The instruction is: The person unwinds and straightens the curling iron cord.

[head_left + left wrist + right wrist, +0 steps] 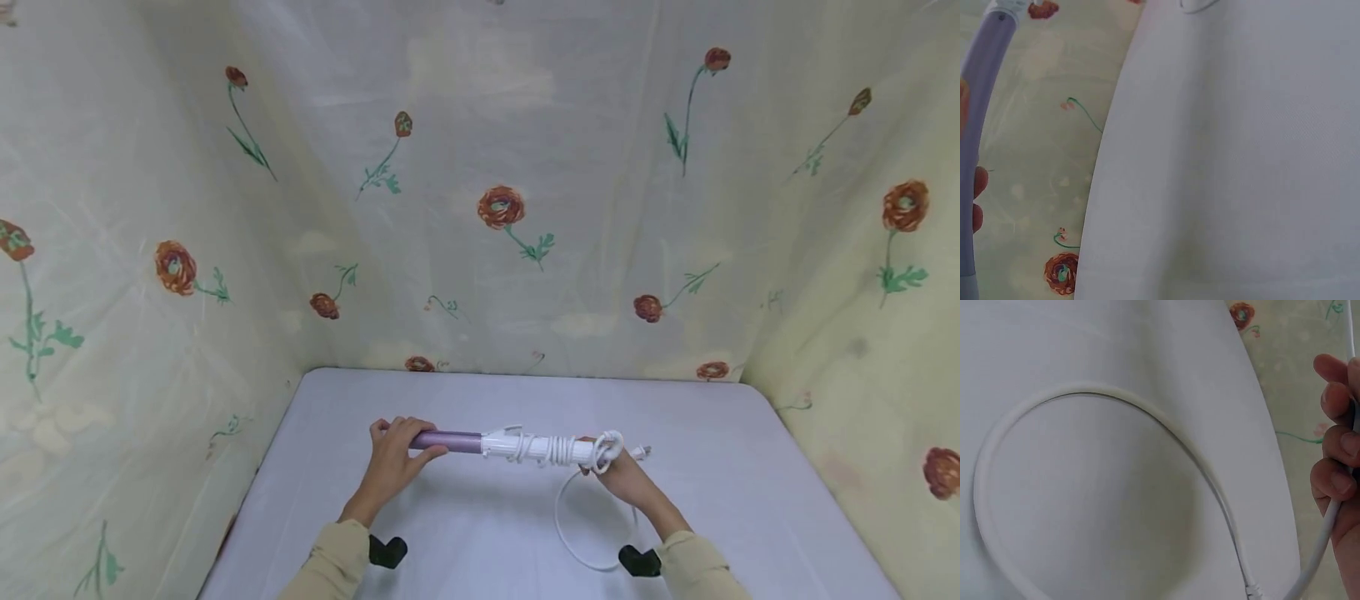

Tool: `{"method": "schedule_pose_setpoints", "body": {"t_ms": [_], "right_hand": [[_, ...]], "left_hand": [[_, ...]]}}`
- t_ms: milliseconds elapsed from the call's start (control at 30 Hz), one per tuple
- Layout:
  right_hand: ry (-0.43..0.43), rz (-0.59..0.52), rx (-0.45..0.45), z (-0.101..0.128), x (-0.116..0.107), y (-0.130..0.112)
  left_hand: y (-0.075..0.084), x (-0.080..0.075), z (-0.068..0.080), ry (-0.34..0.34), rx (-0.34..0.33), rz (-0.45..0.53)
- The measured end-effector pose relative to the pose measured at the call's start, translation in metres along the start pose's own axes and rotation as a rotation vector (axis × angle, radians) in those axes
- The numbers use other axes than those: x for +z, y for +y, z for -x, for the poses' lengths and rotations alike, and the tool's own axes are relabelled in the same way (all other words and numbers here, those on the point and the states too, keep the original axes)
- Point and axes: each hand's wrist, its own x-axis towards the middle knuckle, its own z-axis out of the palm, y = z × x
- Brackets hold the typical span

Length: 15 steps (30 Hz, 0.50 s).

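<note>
A curling iron with a purple barrel (447, 440) and a white handle (536, 447) is held level above the white table (487, 400). My left hand (395, 456) grips the barrel's left end; the barrel (977, 125) runs along the left edge of the left wrist view. A white cord (555, 448) is wound several times round the handle. My right hand (617, 472) grips the handle's right end and the cord there. In the right wrist view the fingers (1335, 450) curl round the cord. A loose loop of cord (1085, 403) hangs down onto the table (1085, 500).
Floral cloth walls (480, 208) stand close on the left, back and right of the table. Black wrist mounts (387, 551) sit on both sleeves. The tabletop (1229, 162) bears only the cord loop (581, 533).
</note>
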Motion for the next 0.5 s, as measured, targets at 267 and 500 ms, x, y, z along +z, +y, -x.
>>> {"method": "schedule_pose_setpoints", "body": {"t_ms": [267,500], "right_hand": [[0.028,-0.007,-0.018,0.008,0.035,-0.001],[-0.008,-0.063,-0.113,0.020,0.061,-0.015]], "left_hand": [[-0.001,-0.003,-0.011,0.078,-0.048,-0.070],[-0.004,-0.006,-0.017,0.061,-0.059,-0.137]]}}
